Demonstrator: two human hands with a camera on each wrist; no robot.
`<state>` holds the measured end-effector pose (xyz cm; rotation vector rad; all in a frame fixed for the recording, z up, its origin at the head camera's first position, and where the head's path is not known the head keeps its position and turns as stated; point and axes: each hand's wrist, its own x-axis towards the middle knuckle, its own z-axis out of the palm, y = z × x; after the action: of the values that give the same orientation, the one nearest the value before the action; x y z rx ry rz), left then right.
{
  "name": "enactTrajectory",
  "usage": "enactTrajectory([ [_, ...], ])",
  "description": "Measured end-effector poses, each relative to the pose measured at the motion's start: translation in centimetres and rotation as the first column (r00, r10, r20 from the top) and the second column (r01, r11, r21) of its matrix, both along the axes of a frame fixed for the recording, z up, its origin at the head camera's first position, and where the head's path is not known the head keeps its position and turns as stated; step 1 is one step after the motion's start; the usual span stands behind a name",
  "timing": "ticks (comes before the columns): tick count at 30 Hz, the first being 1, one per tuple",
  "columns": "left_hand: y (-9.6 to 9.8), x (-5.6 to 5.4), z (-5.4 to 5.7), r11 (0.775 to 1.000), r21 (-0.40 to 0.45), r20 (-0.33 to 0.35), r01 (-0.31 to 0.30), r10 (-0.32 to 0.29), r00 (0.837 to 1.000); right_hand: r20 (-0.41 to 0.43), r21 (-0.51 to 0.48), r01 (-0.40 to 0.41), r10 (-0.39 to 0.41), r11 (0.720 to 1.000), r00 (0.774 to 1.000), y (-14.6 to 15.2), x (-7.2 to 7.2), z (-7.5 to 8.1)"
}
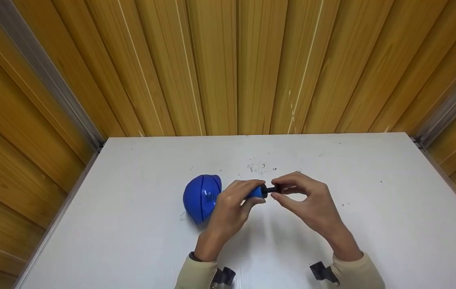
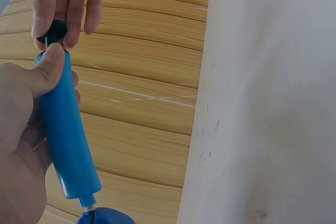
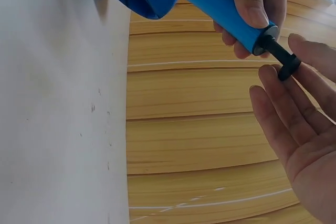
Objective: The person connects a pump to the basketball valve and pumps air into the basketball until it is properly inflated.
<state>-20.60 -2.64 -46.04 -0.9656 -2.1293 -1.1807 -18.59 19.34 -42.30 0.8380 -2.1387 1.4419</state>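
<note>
A blue hand pump [image 2: 71,135] lies across the grip of my left hand [image 1: 226,210], whose thumb presses along the barrel near its black end cap. With thumb and fingertips, my right hand [image 1: 314,204] pinches the black pump handle [image 3: 289,67]. A short length of dark rod shows between handle and barrel. At the pump's other end, a thin needle meets a dark blue ball [image 1: 200,198], to the left of my left hand. The ball looks slack and partly caved in, with dark seams. How deep the needle sits is hard to see.
Below the hands is a white tabletop [image 1: 123,224] with dark scuff marks near its middle. Wood-patterned panels [image 1: 220,68] rise behind it and on both sides. A small black device [image 1: 224,276] is strapped at each wrist.
</note>
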Motion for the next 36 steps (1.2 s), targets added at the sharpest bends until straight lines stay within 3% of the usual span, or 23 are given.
enactTrajectory([
  [4,-0.4,-0.2,0.1,0.999,0.030,-0.009,-0.014,0.014,1.000,-0.062,0.012,0.041,-0.040,0.999,0.997,1.1,0.4,1.1],
  [9,-0.7,-0.3,0.2,0.999,0.044,0.004,-0.024,0.024,1.000,-0.082,-0.015,0.119,-0.119,0.993,0.989,3.4,1.2,2.5],
  [15,-0.7,-0.3,0.2,0.999,0.041,0.015,-0.034,0.034,0.999,-0.020,-0.034,0.107,-0.107,0.994,0.994,4.4,1.4,2.9],
  [20,-0.3,-0.2,0.1,0.998,0.048,-0.010,-0.045,0.046,0.999,0.044,-0.056,0.082,-0.079,0.995,0.996,3.0,0.8,2.0],
  [29,0.4,-0.1,0.1,1.000,0.000,-0.023,-0.028,0.028,0.999,0.150,-0.097,-0.012,0.026,0.995,0.988,-0.2,-0.5,-1.0],
  [36,0.2,0.1,0.1,0.999,-0.030,0.039,-0.017,0.018,0.999,0.102,-0.025,-0.014,0.017,1.000,0.995,-0.2,-0.5,-1.1],
])
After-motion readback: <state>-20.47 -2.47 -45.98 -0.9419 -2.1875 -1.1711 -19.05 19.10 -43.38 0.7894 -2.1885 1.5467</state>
